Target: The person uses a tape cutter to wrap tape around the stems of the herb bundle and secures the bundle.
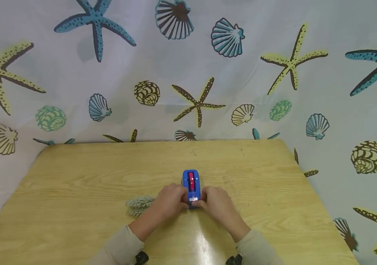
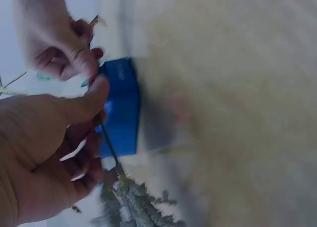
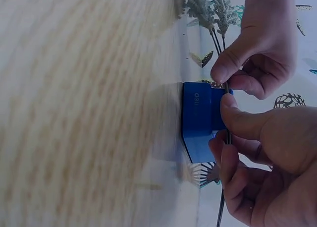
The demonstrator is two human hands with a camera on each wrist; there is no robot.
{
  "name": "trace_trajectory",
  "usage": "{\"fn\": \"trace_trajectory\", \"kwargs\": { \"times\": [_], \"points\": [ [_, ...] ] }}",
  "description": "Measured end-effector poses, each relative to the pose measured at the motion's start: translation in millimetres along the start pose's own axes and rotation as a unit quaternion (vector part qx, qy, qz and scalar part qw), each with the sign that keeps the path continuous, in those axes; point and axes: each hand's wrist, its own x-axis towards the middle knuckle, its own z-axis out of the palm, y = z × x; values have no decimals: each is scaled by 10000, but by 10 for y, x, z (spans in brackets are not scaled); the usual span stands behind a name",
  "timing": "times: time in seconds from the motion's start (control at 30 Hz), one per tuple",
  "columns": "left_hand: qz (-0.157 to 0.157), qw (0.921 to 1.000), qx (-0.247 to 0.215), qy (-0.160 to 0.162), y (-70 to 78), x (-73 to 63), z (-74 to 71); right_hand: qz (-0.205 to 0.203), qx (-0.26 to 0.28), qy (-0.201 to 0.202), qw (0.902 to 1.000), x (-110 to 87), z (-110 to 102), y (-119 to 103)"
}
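Note:
A blue tape dispenser (image 1: 185, 176) with a red tape roll (image 1: 191, 182) stands on the table, its cutter end toward me. Just in front of it, thin dark stems (image 3: 220, 207) of grey-green flower sprigs (image 1: 138, 205) run across from hand to hand. My left hand (image 1: 171, 200) pinches the stems between thumb and fingers, on the flower-head side. Close beside it, my right hand (image 1: 218, 204) pinches the same stems farther along. The left wrist view shows the flower heads (image 2: 143, 202) beyond the left hand. Whether any tape is on the stems is hidden by the fingers.
The wooden table (image 1: 92, 176) stretches out around the hands. Behind it and along its sides hangs a white cloth (image 1: 122, 70) printed with starfish and shells.

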Motion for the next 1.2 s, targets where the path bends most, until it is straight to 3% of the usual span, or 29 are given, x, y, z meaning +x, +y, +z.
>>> {"fn": "trace_trajectory", "kwargs": {
  "times": [0.07,0.17,0.23,0.4,0.5,0.73,0.87,0.97,1.1,1.2],
  "points": [
    [-255,9991,-256,-211,-30,44,-76,63,72,22,10000,0,3,-3],
    [-693,9962,-455,-248,-68,163,-203,98,116,69,9999,-6,4,-4],
    [-764,9953,-562,-217,-107,268,-244,100,76,132,9998,-17,11,-7],
    [-353,9922,-914,-768,-228,459,-187,164,98,203,9996,-50,57,-22],
    [-305,9884,-1089,-1018,-276,499,-138,146,105,219,9996,-65,101,-18],
    [-415,9863,-1233,-1017,-273,549,-138,70,8,610,9981,-56,139,0],
    [-668,9875,-1163,-830,-229,522,-155,22,-2,663,9978,-40,140,-7],
    [-1015,9892,-942,-487,-155,434,-133,88,-6,610,9981,-47,138,5],
    [-1425,9882,-556,-67,-33,200,-90,94,37,507,9987,-85,126,27],
    [-1327,9898,-486,-197,60,-15,-78,-29,93,375,9992,-126,100,31]
  ]
}}
